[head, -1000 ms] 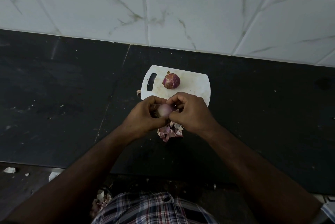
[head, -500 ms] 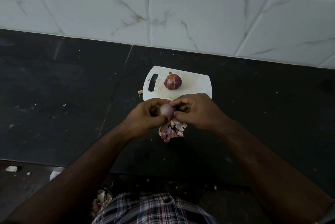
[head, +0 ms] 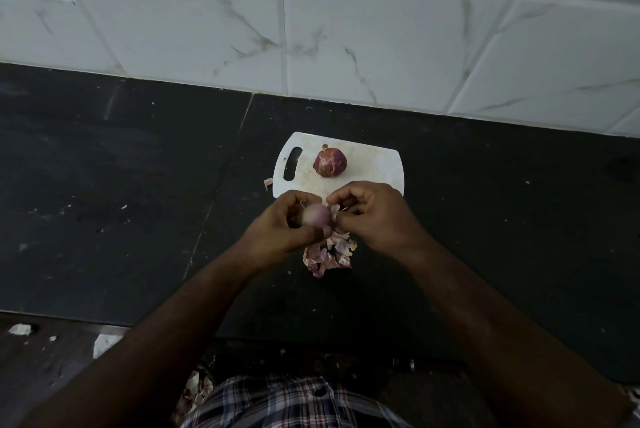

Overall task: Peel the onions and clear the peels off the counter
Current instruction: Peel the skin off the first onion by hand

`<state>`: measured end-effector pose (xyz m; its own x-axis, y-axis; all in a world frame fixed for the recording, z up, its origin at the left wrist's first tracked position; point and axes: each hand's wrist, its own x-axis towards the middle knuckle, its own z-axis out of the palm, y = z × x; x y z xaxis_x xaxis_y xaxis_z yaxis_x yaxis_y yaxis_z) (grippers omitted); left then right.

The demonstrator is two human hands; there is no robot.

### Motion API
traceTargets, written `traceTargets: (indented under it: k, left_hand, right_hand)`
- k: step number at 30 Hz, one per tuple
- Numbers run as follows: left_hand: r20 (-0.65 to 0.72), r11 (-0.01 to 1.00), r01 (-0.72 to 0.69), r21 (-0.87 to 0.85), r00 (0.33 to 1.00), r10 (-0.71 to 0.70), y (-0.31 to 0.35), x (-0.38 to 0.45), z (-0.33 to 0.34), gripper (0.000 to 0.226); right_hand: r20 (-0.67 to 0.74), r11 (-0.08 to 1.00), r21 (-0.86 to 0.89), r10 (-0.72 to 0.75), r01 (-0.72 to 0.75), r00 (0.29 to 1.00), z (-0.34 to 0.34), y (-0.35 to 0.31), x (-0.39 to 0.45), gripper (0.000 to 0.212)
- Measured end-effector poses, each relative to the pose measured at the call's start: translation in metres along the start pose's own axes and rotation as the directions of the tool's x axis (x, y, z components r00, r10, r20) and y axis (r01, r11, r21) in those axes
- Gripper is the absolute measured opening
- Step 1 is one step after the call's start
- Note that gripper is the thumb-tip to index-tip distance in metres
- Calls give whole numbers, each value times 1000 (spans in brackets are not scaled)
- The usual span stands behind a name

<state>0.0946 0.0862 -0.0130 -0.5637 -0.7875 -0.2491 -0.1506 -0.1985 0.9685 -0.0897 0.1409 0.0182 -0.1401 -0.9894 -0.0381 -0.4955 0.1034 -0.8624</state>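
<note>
Onion [head: 317, 216], mostly peeled, sits mid-frame gripped in left hand [head: 282, 225]. Right hand [head: 372, 216] pinches a loose peel flap [head: 335, 211] at its side. Peel pile [head: 329, 254] on black counter [head: 121, 202] just below hands. Unpeeled onion [head: 329, 162] on white cutting board [head: 374, 164] above.

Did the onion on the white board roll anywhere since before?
No. The onion sits in the same spot on the cutting board, just right of the handle slot, while both hands work nearer the camera.
</note>
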Motion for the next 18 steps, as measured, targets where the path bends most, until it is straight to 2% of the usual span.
traceTargets:
  k: [2, 4, 7, 18]
  left_hand:
    - [-36, 1000, -21, 15, 999, 21, -2, 1, 1, 41]
    - [-15, 997, -19, -77, 1000, 18, -2, 0, 1, 38]
    - [40, 975, -10, -221, 999, 19, -1, -2, -1, 41]
    - [94, 873, 30, -486, 995, 18, -14, -2, -6, 48]
  right_hand:
    - [-55, 1000, -11, -12, 11, 998, 5, 1, -1, 24]
    - [-85, 1000, -23, -14, 12, 996, 8, 0, -1, 24]
    - [-86, 1000, -24, -12, 10, 996, 7, -1, -1, 24]
    - [-70, 987, -156, -42, 31, 997, 18, 4, 2, 14]
